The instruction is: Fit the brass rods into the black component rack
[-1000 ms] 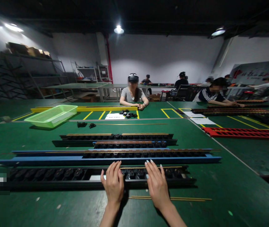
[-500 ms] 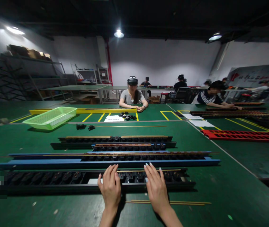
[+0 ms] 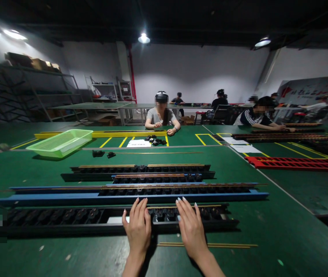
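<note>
My left hand [image 3: 137,231] and my right hand [image 3: 191,231] lie side by side, fingers spread, across a long black rail of socket-like fittings [image 3: 74,227]. Neither hand grips anything. Thin brass rods [image 3: 207,244] lie on the green bench just in front of the rail, near my right hand. Beyond my fingertips runs a blue rail [image 3: 123,198] carrying black fittings and brass strips. A shorter black rail with brass strips [image 3: 141,168] lies farther off. A white label [image 3: 116,220] shows on the near rail, partly hidden by my left hand.
A pale green plastic tray [image 3: 60,143] sits on the bench at far left. Small black parts [image 3: 102,154] and papers [image 3: 139,143] lie beyond. A seated person [image 3: 161,113] faces me across the bench. Other people work at the right, near a red frame [image 3: 297,163].
The view has swayed slightly. Both hands remain on the same black rail, with only small shifts in position.
</note>
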`<action>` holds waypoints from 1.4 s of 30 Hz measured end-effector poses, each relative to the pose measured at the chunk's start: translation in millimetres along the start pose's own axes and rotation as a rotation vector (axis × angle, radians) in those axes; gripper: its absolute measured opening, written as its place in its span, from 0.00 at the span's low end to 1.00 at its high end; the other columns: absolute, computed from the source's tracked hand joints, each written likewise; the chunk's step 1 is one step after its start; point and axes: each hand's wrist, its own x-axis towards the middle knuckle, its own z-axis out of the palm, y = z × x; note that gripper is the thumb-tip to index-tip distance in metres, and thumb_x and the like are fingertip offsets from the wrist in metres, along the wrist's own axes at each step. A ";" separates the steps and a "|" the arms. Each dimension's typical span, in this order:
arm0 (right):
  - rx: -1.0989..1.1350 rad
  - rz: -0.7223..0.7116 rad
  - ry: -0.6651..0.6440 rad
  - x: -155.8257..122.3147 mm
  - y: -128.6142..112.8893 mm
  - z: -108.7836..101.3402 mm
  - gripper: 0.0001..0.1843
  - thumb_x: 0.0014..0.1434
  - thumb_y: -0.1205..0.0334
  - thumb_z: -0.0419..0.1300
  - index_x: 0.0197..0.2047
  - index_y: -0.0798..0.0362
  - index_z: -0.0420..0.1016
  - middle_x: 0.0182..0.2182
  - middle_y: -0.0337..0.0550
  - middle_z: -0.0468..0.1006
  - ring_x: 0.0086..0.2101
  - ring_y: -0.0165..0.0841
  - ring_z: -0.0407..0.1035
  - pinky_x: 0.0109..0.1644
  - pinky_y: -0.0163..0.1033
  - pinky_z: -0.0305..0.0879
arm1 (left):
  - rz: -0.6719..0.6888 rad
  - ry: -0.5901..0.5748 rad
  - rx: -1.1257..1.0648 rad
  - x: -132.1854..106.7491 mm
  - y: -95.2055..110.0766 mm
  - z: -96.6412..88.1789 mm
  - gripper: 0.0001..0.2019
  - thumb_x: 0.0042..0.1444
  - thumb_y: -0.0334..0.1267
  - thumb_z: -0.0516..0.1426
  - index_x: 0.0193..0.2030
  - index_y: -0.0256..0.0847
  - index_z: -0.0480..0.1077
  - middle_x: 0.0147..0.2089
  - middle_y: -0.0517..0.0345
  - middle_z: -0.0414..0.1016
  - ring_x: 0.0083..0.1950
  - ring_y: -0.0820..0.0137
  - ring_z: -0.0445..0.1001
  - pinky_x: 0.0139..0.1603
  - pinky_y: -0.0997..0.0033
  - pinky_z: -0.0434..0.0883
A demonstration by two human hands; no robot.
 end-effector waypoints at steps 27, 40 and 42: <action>-0.032 -0.041 -0.006 0.9 3.0 -0.3 0.30 0.64 0.69 0.43 0.69 0.49 0.49 0.62 0.42 0.64 0.63 0.35 0.54 0.65 0.50 0.48 | 0.200 -0.078 0.055 -2.6 33.7 -4.8 0.27 0.60 0.30 0.48 0.67 0.44 0.54 0.63 0.53 0.67 0.63 0.65 0.64 0.69 0.47 0.31; -0.037 -0.035 -0.017 1.0 2.2 -1.5 0.29 0.64 0.68 0.44 0.69 0.50 0.50 0.62 0.43 0.65 0.63 0.35 0.55 0.65 0.51 0.48 | 0.166 -0.061 0.010 -4.5 41.9 -2.2 0.27 0.61 0.33 0.48 0.67 0.46 0.52 0.63 0.55 0.66 0.63 0.65 0.64 0.69 0.47 0.31; -0.029 -0.023 0.002 1.0 2.5 -1.3 0.29 0.65 0.68 0.43 0.68 0.49 0.50 0.61 0.43 0.65 0.62 0.36 0.55 0.65 0.51 0.49 | 0.142 -0.051 -0.013 -6.2 46.3 -0.9 0.26 0.62 0.34 0.47 0.67 0.47 0.52 0.63 0.55 0.66 0.64 0.64 0.63 0.69 0.47 0.31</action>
